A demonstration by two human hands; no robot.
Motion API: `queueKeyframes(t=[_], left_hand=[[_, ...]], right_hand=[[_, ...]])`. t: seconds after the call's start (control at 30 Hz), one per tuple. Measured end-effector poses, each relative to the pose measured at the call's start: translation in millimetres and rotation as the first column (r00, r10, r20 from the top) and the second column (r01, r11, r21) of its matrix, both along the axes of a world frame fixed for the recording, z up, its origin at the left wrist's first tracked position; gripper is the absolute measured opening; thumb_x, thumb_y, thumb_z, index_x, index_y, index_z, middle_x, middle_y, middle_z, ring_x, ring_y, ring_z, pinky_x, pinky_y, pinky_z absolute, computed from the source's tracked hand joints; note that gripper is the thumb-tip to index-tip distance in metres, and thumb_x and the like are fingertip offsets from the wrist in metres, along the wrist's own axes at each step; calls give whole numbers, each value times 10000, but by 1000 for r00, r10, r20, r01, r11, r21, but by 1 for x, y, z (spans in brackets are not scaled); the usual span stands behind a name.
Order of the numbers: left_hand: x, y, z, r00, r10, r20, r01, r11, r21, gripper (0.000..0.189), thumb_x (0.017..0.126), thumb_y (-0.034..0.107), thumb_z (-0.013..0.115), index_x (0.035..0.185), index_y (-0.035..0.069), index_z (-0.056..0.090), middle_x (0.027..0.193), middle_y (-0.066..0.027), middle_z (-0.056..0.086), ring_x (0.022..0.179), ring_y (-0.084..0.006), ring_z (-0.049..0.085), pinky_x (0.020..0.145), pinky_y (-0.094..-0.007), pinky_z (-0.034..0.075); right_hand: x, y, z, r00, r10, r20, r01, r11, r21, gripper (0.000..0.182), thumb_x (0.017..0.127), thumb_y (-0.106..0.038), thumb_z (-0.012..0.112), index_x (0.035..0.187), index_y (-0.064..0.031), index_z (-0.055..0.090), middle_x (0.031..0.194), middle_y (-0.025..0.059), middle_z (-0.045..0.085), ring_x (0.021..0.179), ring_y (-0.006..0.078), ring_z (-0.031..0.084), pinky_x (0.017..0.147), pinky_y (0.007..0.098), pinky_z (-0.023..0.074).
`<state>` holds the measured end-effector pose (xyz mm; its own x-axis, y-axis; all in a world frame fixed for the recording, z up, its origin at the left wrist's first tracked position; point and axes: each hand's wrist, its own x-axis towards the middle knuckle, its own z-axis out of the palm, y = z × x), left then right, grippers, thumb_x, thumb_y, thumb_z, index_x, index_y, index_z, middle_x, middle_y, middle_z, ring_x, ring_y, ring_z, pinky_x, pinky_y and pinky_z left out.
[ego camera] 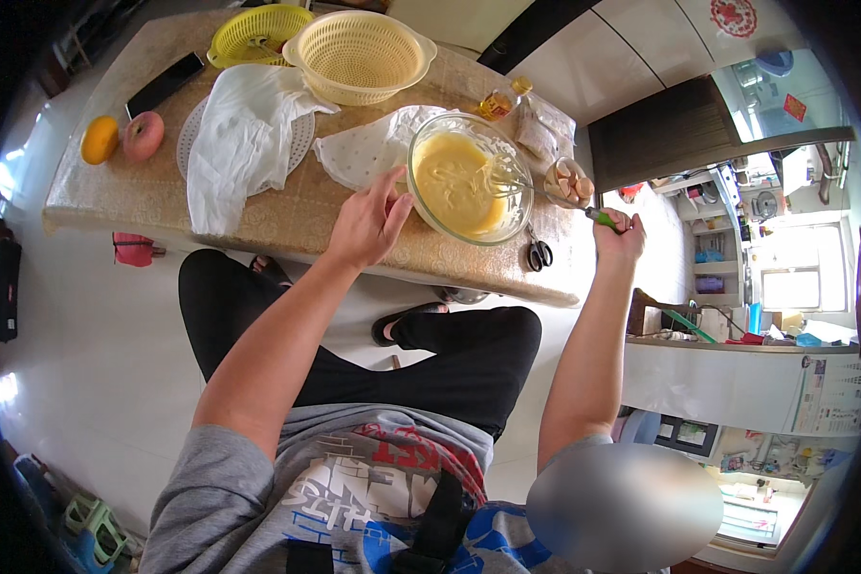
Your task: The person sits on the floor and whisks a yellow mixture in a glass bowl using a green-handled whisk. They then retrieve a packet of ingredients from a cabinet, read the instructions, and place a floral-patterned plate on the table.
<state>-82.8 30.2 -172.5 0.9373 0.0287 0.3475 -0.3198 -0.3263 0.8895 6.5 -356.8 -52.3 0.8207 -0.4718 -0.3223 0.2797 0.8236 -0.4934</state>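
A glass bowl (430,221) of thick yellow batter stands on the table before me. My left hand (374,221) rests at the bowl's left rim, fingers apart. The green handle of a wire whisk (508,177) is gripped in my right hand (620,235), out to the right of the bowl; the whisk's wires dip into the batter at its right side. Eggshells (572,183) sit in a small container under the whisk's shaft. Black-handled scissors (539,254) lie below the bowl. A white perforated liner (359,152) lies partly beneath the bowl's left side.
White cloth (247,136) covers part of a perforated round tray (301,136). Behind are a cream colander (359,57), a yellow basket (258,29), an oil bottle (499,102) and a plastic packet (545,133). A phone (165,85), an apple (143,135) and an orange fruit (100,140) lie left.
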Motion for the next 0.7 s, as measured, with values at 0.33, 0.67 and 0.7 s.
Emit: queueKeyframes(t=[0.33,0.67,0.7], left_hand=[[1,1,-3,1000,-5,1,5,1000,11,456,981,345,510,1276,-3,507,783,-161,637,750,-367,628,698,-445,493],[-1,1,1,1000,-6,-17,7,1000,17,462,982,351,501,1279,-2,506,794,-169,652,746,-371,638,692,-441,495],[-1,1,3,1000,-9,-23,10,1000,24,459,982,351,501,1278,0,505,794,-168,652,747,-371,638,690,-441,495]], right_hand=[[-10,27,20,992,-30,-121,28,999,-21,353,1013,-355,321,772,-97,308,659,41,311,619,197,386,702,413,384],[-21,44,38,996,29,-80,-36,996,-84,307,1039,-305,341,822,-88,333,744,75,357,725,223,423,888,502,413],[-22,44,39,996,41,-83,-48,996,-80,307,1040,-306,356,825,-87,340,744,76,357,728,223,426,908,513,416]])
